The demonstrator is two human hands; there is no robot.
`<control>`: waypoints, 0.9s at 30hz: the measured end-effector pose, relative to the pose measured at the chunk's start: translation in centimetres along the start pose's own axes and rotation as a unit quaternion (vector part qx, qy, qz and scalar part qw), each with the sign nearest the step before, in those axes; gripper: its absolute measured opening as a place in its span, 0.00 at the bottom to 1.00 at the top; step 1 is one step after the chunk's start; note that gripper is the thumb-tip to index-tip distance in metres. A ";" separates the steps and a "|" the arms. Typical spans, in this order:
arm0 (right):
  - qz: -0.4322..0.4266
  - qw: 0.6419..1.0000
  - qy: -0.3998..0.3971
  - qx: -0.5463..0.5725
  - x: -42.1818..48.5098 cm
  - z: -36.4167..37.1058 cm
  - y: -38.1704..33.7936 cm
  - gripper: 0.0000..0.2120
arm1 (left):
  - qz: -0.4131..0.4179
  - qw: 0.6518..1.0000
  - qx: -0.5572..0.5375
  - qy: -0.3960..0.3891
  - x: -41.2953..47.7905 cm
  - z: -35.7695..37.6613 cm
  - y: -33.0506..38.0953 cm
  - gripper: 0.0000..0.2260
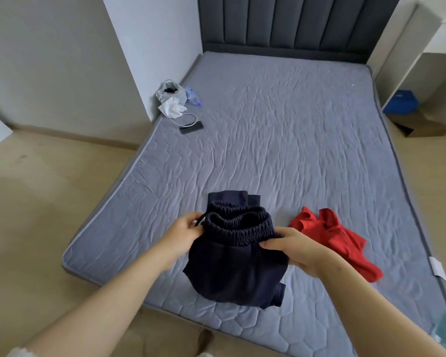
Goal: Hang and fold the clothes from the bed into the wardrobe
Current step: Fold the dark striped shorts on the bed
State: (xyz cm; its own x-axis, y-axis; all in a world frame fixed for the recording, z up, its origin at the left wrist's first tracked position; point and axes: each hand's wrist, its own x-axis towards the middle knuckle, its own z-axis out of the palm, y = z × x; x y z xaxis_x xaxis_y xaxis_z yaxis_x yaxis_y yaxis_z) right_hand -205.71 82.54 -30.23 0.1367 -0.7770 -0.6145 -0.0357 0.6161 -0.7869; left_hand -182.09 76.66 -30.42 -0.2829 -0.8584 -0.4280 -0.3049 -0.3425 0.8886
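Dark navy trousers with an elastic waistband lie bunched near the foot of the grey mattress. My left hand pinches the left end of the waistband, where a drawstring shows. My right hand grips the right end of the waistband, thumb on top. A crumpled red garment lies just right of the trousers, partly behind my right hand. No wardrobe is in view.
At the mattress's left edge sit a plastic bag, white tissue, a small bottle and a black phone on a white cable. A dark headboard stands at the far end. White shelving, a blue box and cardboard stand at right.
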 end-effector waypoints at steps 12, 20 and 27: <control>0.100 0.955 0.275 -0.047 22.4 -5.3 1.8 0.27 | -0.114 0.972 0.185 0.092 25.2 0.2 -5.1 0.22; 0.164 0.945 0.246 -0.141 32.9 -6.6 10.9 0.26 | -0.245 0.951 0.182 0.042 34.2 1.6 -17.9 0.25; 0.109 0.952 0.246 -0.144 42.1 -7.7 15.0 0.35 | -0.262 0.954 0.117 0.088 39.4 2.6 -24.7 0.39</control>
State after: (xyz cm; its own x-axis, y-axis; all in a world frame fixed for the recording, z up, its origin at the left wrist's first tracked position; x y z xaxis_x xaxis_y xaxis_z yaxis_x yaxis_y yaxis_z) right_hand -208.09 58.11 -68.30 -0.3822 -0.6455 -0.6612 -0.2895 0.7632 -0.5777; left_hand -188.07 52.34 -69.65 0.1151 -0.6503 -0.7509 -0.5624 -0.6658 0.4904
